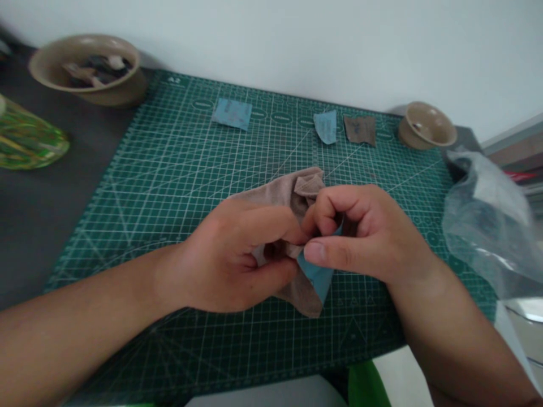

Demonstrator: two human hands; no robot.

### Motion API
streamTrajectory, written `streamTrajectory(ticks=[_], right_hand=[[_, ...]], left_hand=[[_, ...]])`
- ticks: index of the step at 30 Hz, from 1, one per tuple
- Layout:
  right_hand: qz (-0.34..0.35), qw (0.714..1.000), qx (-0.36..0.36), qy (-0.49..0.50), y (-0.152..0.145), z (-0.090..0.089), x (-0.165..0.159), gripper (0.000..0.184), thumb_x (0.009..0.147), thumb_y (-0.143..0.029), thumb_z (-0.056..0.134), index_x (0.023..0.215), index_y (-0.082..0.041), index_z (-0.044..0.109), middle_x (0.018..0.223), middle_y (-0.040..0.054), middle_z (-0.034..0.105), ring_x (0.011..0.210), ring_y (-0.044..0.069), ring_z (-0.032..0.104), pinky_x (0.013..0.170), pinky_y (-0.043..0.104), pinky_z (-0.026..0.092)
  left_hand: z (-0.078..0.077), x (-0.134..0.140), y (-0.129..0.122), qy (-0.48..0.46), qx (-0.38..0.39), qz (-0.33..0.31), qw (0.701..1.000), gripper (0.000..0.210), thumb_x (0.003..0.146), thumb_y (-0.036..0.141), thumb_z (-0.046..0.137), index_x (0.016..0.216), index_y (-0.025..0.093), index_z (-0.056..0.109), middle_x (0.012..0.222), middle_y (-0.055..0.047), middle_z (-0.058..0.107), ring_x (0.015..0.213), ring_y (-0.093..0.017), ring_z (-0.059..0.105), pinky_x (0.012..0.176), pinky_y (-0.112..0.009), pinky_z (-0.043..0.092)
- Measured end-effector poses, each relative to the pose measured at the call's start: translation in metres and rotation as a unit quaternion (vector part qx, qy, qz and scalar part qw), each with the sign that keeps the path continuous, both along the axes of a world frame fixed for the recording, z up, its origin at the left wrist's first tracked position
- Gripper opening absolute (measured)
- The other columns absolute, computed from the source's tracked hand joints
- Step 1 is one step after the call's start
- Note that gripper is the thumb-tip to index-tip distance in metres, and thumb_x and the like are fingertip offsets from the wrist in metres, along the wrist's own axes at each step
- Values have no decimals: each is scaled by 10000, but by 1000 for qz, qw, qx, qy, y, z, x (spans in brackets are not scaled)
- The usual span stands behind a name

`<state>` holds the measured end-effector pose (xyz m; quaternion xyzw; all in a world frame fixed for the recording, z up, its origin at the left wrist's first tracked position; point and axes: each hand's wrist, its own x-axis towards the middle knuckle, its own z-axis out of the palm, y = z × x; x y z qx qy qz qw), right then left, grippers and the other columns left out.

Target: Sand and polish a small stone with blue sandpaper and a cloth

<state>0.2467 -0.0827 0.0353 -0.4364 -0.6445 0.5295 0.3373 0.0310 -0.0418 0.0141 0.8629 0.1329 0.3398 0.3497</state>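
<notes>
Over the middle of the green cutting mat [178, 169], both hands meet at a brownish piece of cloth [271, 194] with a light-blue piece [318, 277] against it. My left hand [241, 254] is closed, its thumb and forefinger pinching the brown cloth. My right hand [360, 232] is closed as well, with thumb and curled fingers gripping the blue piece where it meets the cloth. The fingers hide the spot where the two pieces join. Whether the blue piece is paper or fabric I cannot tell.
Two light-blue pieces [232, 113] and a brown piece [360, 130] lie along the mat's back. A large bowl [123, 87] with small items stands back left, a smaller bowl [413, 133] back right. A green-yellow container [29, 138] is at left, a clear plastic bag [487, 220] at right.
</notes>
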Motion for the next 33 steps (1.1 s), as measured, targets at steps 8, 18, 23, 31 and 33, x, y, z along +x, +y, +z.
streamTrajectory(ticks=[8,18,23,31,33], right_hand=[[10,1000,4,-23,0,2,-1,277,797,-239,782,682,-212,531,719,-2,661,590,118,514,471,255,351],[12,1000,10,-27,0,1,0,280,806,-252,793,693,-201,542,717,-12,662,600,108,534,493,242,355],[9,998,30,-47,-1,1,-1,286,806,-269,807,700,-200,550,701,-22,665,605,106,548,509,243,371],[-7,990,88,-111,-1,3,-6,271,764,-215,788,662,-197,537,636,-53,624,553,76,478,479,222,361],[5,991,90,-99,-2,4,-5,265,760,-202,779,654,-199,536,628,-52,621,550,79,489,478,221,368]], left_hand=[[1,0,-1,-8,2,3,1000,135,829,94,659,827,206,582,664,27,652,546,-102,589,484,-240,416],[-1,0,-1,4,5,3,1000,164,837,104,668,823,222,555,654,31,635,527,-100,571,467,-256,406],[-5,-1,-1,8,16,-7,1000,184,849,94,664,823,223,535,662,29,639,565,-121,627,481,-265,421],[-9,0,-1,25,28,-18,999,175,865,52,584,862,226,565,707,26,678,587,-130,640,498,-273,444],[-9,-1,-1,18,18,-39,999,176,872,51,603,877,226,579,731,23,699,611,-132,671,507,-262,471]])
